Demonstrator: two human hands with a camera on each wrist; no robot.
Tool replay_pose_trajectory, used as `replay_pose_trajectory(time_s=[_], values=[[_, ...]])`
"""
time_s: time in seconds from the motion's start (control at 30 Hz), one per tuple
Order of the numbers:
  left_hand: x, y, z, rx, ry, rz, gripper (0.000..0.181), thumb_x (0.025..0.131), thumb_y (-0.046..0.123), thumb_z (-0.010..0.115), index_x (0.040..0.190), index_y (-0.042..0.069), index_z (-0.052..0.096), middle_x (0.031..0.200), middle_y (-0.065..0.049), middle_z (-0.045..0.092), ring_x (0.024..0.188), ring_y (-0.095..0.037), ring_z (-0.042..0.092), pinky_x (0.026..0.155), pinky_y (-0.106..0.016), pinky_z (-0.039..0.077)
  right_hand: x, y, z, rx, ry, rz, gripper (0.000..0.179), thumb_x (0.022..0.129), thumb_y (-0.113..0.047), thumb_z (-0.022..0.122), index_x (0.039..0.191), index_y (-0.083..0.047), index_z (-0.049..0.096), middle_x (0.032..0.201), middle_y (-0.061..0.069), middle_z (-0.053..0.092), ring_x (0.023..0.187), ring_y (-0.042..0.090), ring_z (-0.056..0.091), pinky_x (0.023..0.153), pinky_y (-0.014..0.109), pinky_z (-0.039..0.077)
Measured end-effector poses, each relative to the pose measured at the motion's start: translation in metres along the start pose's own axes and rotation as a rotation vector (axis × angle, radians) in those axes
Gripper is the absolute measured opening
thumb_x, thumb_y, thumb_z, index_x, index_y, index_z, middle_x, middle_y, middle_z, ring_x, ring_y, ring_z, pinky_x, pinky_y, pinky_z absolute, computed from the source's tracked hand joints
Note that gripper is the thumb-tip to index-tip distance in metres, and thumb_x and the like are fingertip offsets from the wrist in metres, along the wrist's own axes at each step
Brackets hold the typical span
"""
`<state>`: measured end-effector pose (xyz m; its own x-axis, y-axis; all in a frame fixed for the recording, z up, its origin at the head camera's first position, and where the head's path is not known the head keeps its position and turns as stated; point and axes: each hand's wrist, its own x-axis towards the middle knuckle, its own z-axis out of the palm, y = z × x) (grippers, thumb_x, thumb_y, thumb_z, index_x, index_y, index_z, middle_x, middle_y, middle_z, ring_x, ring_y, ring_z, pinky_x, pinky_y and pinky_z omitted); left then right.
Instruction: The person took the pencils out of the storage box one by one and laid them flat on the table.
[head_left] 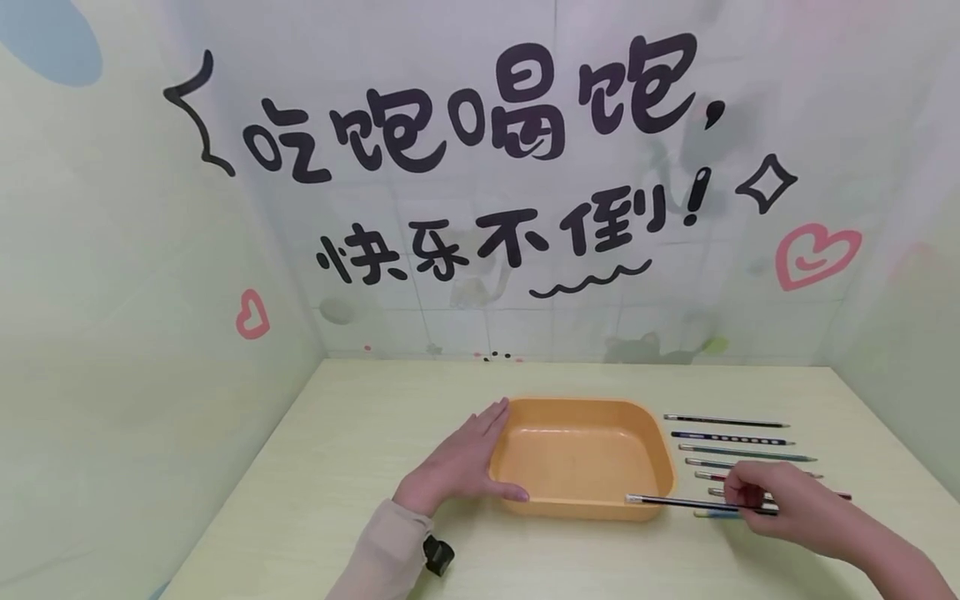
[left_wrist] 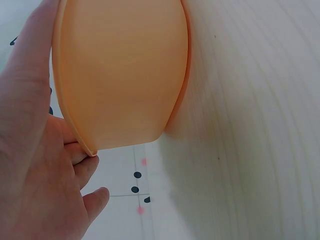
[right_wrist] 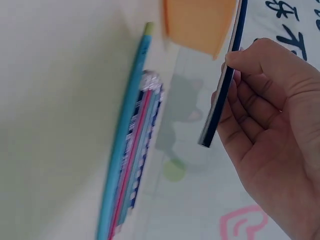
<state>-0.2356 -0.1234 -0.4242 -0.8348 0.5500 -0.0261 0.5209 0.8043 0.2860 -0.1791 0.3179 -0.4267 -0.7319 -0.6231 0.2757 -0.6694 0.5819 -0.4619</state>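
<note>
Two hands were busy: one on an orange tray, one holding a dark pencil.

So the left hand lay flat against the tray's left wall, fingers straight, thumb along the near-left corner, grip not curled round anything. Right hand had its grip pinched on the dark pencil, which was held level with its eraser end poking over the tray's near-right rim. Tray sat mid-table. Just right of it a row of pencils lay side by side, and a light-blue pencil was the nearest one.
</note>
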Motion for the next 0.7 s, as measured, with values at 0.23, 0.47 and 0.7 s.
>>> replay_pose_trajectory(time_s=[0.23, 0.47, 0.7], values=[[0.000, -0.001, 0.000, -0.020, -0.001, 0.005, 0.126, 0.073, 0.073, 0.071, 0.160, 0.003, 0.012, 0.169, -0.011, 0.009, 0.157, -0.026, 0.012, 0.129, -0.044, 0.021, -0.030, 0.020, 0.004, 0.027, 0.031, -0.024, 0.043, 0.071, 0.014, 0.074, 0.087, -0.022, 0.057, 0.079, -0.019, 0.054, 0.071, -0.009, 0.047, 0.053, 0.011, 0.037], [-0.001, -0.001, 0.001, -0.030, -0.002, -0.005, 0.126, 0.073, 0.073, 0.072, 0.160, 0.003, 0.012, 0.170, -0.009, 0.009, 0.157, -0.026, 0.013, 0.128, -0.044, 0.021, -0.051, 0.040, -0.002, 0.023, -0.023, 0.014, 0.040, 0.071, 0.013, 0.074, 0.084, -0.021, 0.057, 0.076, -0.022, 0.050, 0.069, -0.012, 0.042, 0.051, 0.011, 0.034], [-0.001, 0.000, 0.000, -0.034, -0.007, -0.011, 0.126, 0.073, 0.073, 0.072, 0.160, 0.004, 0.012, 0.170, -0.009, 0.008, 0.157, -0.025, 0.012, 0.129, -0.043, 0.021, -0.065, 0.052, -0.005, 0.014, -0.027, 0.034, 0.041, 0.069, 0.014, 0.075, 0.082, -0.020, 0.056, 0.075, -0.024, 0.048, 0.068, -0.014, 0.040, 0.048, 0.012, 0.031]])
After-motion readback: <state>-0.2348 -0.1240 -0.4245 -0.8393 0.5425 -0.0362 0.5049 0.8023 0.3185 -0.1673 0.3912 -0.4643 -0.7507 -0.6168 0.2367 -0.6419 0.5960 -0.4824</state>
